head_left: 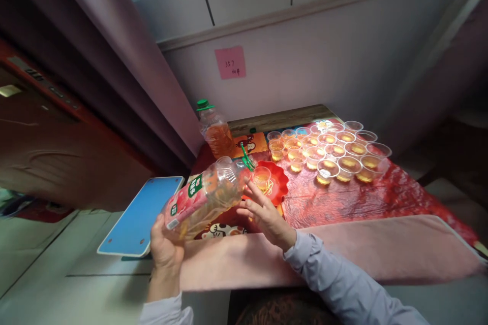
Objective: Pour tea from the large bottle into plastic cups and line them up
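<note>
Fingers (249,203) steady one cup (262,179); two bottles (202,198), roughly twenty cups (335,150).

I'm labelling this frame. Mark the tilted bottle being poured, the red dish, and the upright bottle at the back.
tilted bottle (198,200), head view, on its pink label.
red dish (277,183), head view, on its right inner surface.
upright bottle (218,137), head view, on its liquid-filled body.

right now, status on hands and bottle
Left hand grips tilted bottle. Right hand open beside cup on red dish. Nothing blocking.
</note>
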The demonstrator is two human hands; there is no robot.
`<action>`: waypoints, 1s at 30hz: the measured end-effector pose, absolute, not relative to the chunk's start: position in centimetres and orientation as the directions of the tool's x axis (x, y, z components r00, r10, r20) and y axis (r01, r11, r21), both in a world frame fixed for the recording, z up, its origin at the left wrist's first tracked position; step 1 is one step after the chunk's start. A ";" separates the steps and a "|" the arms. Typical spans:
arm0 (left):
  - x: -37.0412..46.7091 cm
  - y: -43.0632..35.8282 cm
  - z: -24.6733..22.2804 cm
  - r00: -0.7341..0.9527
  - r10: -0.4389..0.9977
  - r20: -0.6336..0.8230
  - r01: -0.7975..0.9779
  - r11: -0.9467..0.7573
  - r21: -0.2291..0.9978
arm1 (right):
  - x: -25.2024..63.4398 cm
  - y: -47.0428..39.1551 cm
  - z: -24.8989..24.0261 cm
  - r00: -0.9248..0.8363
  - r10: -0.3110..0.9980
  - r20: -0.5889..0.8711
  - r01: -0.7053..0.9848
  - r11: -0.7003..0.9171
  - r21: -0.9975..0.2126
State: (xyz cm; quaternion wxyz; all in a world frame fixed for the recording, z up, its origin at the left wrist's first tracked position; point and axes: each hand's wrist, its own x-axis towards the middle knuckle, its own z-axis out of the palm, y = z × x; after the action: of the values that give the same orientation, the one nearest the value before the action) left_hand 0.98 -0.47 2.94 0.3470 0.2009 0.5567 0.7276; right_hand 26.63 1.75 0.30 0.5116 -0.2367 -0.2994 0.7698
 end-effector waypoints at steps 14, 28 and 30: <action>1.2 -0.6 -2.8 -0.623 0.733 -0.273 -0.501 -0.106 0.859 | 25.7 1.2 2.2 -0.414 0.893 0.177 -0.491 -0.056 -0.869; 0.2 0.1 -2.6 -0.564 0.780 -0.272 -0.661 -0.229 0.715 | 36.3 5.9 1.5 -0.150 0.893 0.425 0.316 0.450 -0.835; -0.5 0.2 -3.4 -0.515 0.824 -0.235 -0.690 -0.236 0.685 | 37.4 7.7 1.4 -0.182 0.877 0.445 0.469 0.475 -0.744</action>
State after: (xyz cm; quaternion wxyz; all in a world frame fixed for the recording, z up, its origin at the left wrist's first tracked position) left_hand -0.52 0.25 -3.35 0.4844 0.0876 0.3839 0.7812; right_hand 37.40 7.72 1.39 0.4459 -0.4585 -0.7340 0.2284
